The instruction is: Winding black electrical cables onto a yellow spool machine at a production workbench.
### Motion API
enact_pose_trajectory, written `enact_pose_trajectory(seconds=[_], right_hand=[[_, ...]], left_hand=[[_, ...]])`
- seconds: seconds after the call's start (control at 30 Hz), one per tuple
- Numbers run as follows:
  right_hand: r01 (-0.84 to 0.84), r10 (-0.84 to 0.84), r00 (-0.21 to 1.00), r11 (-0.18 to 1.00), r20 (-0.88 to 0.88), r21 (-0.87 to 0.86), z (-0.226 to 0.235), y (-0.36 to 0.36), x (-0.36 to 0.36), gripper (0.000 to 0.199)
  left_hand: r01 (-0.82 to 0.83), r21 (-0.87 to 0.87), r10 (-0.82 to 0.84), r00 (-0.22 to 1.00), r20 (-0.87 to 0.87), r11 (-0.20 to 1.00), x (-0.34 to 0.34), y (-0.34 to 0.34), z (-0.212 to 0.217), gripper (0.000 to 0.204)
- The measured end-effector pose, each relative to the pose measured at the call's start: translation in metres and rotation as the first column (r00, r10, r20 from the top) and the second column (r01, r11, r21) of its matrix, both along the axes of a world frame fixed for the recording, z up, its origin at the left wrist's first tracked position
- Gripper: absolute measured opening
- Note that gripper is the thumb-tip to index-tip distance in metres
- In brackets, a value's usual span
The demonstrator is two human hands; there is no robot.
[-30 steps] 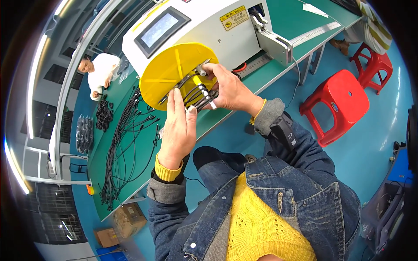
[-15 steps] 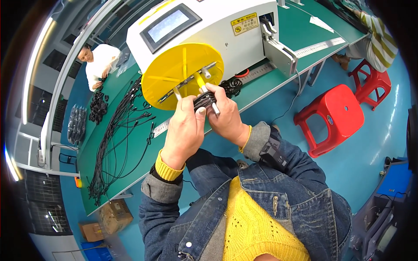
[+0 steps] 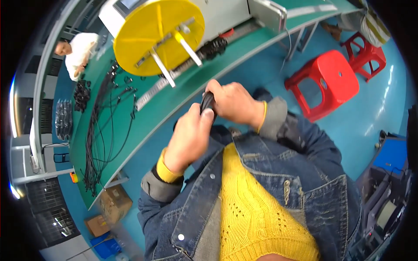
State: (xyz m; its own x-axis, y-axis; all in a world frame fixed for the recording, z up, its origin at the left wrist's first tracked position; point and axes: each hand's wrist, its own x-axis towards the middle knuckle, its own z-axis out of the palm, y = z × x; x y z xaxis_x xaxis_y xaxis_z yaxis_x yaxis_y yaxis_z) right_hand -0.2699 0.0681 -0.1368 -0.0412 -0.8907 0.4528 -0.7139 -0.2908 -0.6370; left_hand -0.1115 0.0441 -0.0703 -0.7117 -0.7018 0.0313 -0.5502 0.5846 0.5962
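One black coil [image 3: 208, 102] is grasped by two hands at the table's near side, well apart from the machine. It is pinched by the left hand [image 3: 190, 137] from eight o'clock, with the thumb pressed on top, and by the right hand [image 3: 238, 104] from two o'clock, with the fingers curled round it; the number of its turns cannot be told. At eleven o'clock from the hands, one yellow disc [image 3: 130, 43] is seen on one white machine [image 3: 226, 14], with two long pale rods [image 3: 162, 67] set out from its face. At twelve o'clock, one dark cable cluster [image 3: 213, 48] is laid beside the disc on the green table [image 3: 139, 124]. Between eight and nine o'clock, one loose bunch [image 3: 91, 148] of black cables is spread, too tangled to be counted; at nine, one black pile [image 3: 81, 95] is seen. One person [image 3: 80, 50] in white is seated or stood at ten o'clock; which cannot be told. Between two and three, two red stools [image 3: 337, 74] are placed on the floor; between seven and eight, two cartons [image 3: 115, 202] are set.
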Motion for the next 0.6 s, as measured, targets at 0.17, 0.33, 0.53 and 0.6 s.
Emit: enact_pose_trajectory(seconds=[0.17,0.33,0.53,0.6], right_hand=[[-0.122,0.137,0.979,0.987,0.149,-0.107,-0.035,-0.007,0.013,0.016],[-0.205,0.200,0.977,0.977,0.079,0.053,-0.051,-0.007,0.021,0.017],[-0.370,0.452,0.814,0.887,-0.364,0.274,-0.039,0.002,0.021,0.016],[-0.398,0.445,0.862,0.891,-0.243,0.221,-0.047,0.002,0.020,0.016]], left_hand=[[0.065,0.873,0.436,0.847,-0.305,0.483,0.011,-0.024,-0.045,0.036],[0.109,0.982,0.324,0.933,-0.154,0.153,0.011,-0.018,-0.052,0.037],[-0.060,0.992,-0.080,0.995,0.051,-0.107,0.025,-0.038,-0.081,0.026],[0.095,0.995,-0.058,0.994,-0.094,0.006,0.026,-0.028,-0.080,0.022]])
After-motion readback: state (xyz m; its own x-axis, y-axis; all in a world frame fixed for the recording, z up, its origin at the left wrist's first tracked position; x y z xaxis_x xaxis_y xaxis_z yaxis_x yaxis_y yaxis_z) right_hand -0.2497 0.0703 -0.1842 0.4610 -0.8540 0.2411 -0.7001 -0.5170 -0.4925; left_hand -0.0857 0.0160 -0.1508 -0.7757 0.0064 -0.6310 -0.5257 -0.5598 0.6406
